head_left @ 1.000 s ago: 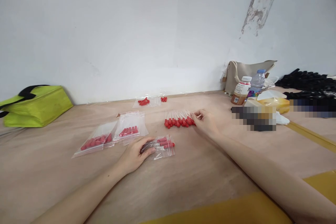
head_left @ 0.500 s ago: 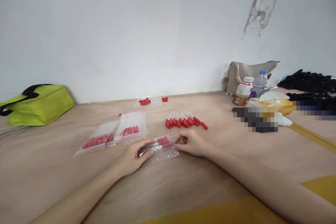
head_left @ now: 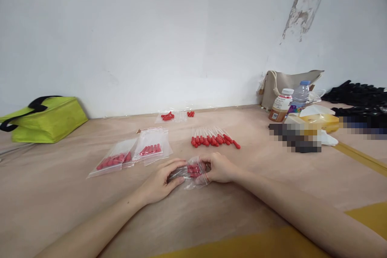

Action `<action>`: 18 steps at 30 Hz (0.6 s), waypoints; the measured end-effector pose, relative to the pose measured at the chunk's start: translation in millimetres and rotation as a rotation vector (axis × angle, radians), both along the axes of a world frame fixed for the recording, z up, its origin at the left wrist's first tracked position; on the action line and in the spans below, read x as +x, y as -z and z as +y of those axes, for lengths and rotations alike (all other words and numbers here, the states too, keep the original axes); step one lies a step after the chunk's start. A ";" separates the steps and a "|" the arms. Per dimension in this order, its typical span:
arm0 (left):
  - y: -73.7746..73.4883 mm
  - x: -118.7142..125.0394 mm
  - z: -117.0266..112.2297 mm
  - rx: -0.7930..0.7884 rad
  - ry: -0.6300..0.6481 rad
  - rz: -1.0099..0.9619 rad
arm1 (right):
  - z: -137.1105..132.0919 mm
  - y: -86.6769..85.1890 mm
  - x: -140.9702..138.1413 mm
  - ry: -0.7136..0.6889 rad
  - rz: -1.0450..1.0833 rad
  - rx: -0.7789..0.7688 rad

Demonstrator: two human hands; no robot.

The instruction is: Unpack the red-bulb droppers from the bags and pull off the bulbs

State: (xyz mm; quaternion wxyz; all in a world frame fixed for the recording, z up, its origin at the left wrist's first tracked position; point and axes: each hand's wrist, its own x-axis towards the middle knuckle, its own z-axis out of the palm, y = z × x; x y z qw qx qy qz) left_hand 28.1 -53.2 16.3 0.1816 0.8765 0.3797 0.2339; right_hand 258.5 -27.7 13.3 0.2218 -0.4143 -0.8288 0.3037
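A clear zip-lock bag [head_left: 190, 184] with several red-bulbed droppers [head_left: 193, 170] in it lies between my hands. My left hand [head_left: 163, 179] is closed on the bag's left end, thumb below and fingers above. At the bag's right, zip-edged mouth, my right hand [head_left: 220, 168] has its thumb and fingers curled inside the plastic, close around the red bulbs. The film partly covers its fingertips. Just beyond lies a row of loose droppers [head_left: 213, 140], bulbs toward me. To the left rest a filled bag of droppers [head_left: 113, 161] and another filled bag [head_left: 151, 149].
Near the wall lie more droppers [head_left: 167, 116] on plastic. A lime-green bag [head_left: 50, 121] stands far left. On the right are a brown drink bottle [head_left: 281, 105], a clear bottle [head_left: 301, 93], a beige bag [head_left: 267, 88], a yellow packet [head_left: 322, 122] and a black heap [head_left: 355, 94].
My right hand has moved left, from beside the bag's mouth to inside it, around the bulbs. The bag has bunched up and shifted slightly right, along with my left hand.
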 end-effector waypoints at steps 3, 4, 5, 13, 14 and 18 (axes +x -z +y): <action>-0.9 -1.4 -0.4 -0.003 0.025 0.044 | -2.8 -4.0 0.5 0.001 -0.016 0.065; -1.2 -2.0 -0.5 -0.010 0.038 0.064 | -3.4 -4.3 0.7 -0.003 -0.013 0.092; -1.4 -2.7 -0.5 -0.017 0.052 0.085 | -3.9 -4.2 1.0 -0.010 -0.012 0.117; -1.3 -4.9 -2.7 -0.042 0.070 0.175 | -6.3 -4.0 2.3 -0.023 0.037 0.074; -1.1 -4.9 -2.8 -0.041 0.067 0.176 | -6.6 -4.2 2.1 -0.027 0.048 0.028; -0.1 -4.6 -2.1 -0.037 0.064 0.164 | -4.7 -1.4 1.9 -0.052 0.114 -0.086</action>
